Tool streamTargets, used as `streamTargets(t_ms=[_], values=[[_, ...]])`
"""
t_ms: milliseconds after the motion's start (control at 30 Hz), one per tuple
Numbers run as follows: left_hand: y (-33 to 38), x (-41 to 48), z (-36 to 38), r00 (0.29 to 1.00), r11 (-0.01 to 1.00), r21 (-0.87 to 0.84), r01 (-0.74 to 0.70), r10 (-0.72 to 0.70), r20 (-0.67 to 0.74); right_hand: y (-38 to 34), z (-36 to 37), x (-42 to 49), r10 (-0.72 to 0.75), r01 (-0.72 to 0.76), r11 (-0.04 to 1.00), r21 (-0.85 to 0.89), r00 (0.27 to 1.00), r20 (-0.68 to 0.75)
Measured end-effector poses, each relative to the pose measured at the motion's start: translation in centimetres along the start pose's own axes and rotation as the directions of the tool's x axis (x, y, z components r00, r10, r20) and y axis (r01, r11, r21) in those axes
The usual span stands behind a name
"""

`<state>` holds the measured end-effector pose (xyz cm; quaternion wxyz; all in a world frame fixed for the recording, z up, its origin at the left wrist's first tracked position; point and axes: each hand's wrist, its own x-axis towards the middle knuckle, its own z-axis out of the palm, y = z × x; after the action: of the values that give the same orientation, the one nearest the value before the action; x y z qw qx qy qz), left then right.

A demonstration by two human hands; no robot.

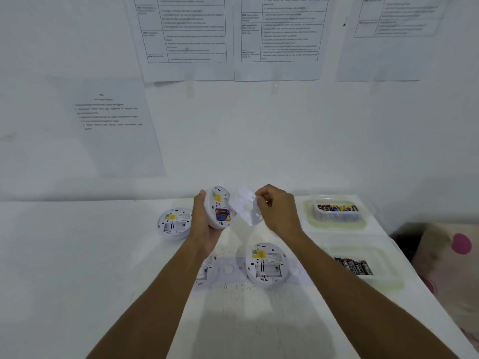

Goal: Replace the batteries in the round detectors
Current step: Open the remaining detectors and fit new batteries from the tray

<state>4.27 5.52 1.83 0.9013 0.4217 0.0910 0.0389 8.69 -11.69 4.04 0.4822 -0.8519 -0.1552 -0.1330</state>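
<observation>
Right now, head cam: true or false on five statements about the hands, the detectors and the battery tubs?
1. The left hand grips the held detector, which has batteries in its bay. True.
2. The right hand holds nothing. False: its fingers pinch a white cover plate.
3. The front detector is loaded with batteries. False: its bay looks empty.
4. Two tubs with batteries sit at the right, the far tub and the near tub. True.
5. The held detector rests on the table. False: it is held up above it.
</observation>
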Motion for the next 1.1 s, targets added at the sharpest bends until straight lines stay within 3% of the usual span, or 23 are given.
streamTargets(t_ms=[100,233,400,567,733,967,1100], values=[[0.8,0.2,-1.8,0.998,0.999,-0.033,0.003,-0.005,-0.065,2.4,1.0,1.7,0.036,-0.006,0.988,-0.157,0.981,0.189],[1.4,0.1,-3.0,0.996,0.999,-0.045,-0.012,0.008,-0.088,4.2,2.9,2.9,0.055,0.128,0.893,-0.431,0.921,0.387],[1.6,0.3,-3.9,0.995,1.000,-0.022,-0.004,0.002,-0.101,4.8,4.2,3.6,0.034,0.270,0.775,-0.571,0.885,0.464],[1.6,0.7,-3.9,0.996,1.000,-0.018,0.004,-0.006,-0.090,5.5,3.9,3.2,0.028,0.477,0.691,-0.543,0.733,0.680],[1.4,1.3,-3.7,0.997,1.000,-0.023,0.017,-0.019,-0.070,5.8,3.3,3.4,0.064,0.468,0.657,-0.591,0.746,0.662],[0.8,1.4,-2.9,0.997,0.998,-0.037,0.053,-0.055,-0.052,6.2,2.0,3.2,0.091,0.413,0.691,-0.594,0.765,0.637],[0.6,1.6,-2.5,0.996,0.986,-0.149,0.078,-0.084,-0.035,5.8,1.7,2.8,-0.014,0.316,0.826,-0.467,0.839,0.543]])
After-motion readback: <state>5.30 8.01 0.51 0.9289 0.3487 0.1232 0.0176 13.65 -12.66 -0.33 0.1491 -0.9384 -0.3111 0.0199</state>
